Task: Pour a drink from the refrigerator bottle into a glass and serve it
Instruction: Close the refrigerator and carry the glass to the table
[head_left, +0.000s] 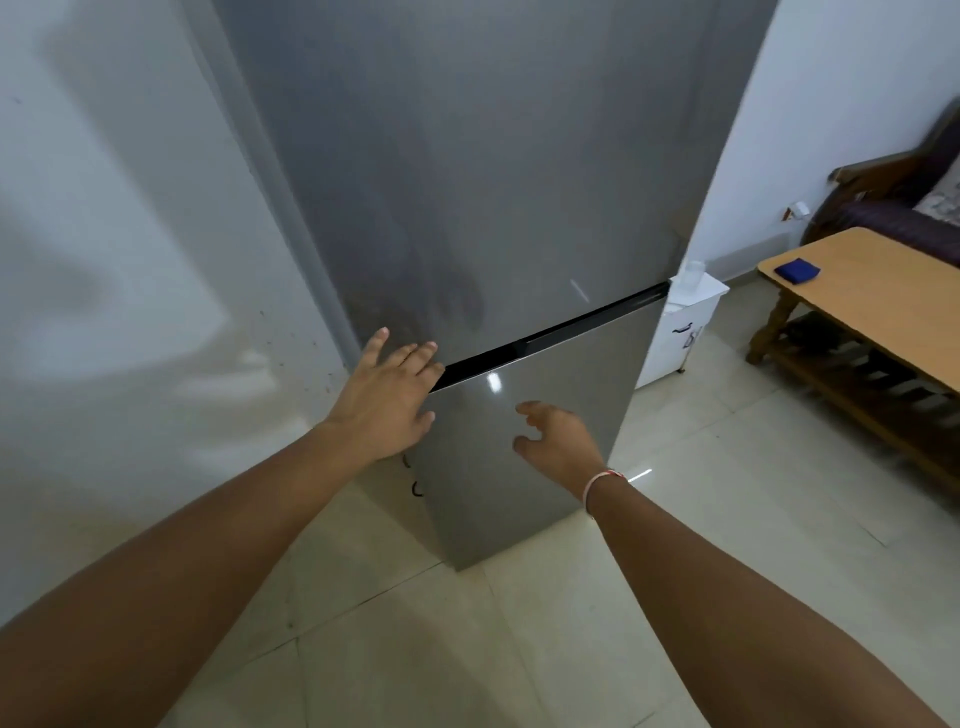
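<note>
Refrigerator (498, 208): grey brushed-metal finish, both doors closed (dark seam between). Left hand (384, 400) flat against it, fingers straight; right hand (558, 436) loose, empty.

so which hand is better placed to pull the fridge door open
Left. The left hand lies flat at the refrigerator door seam, fingertips at the gap; the right hand hovers lower, before the bottom door.

No readable text, label, brand or number shows on anything in view.
</note>
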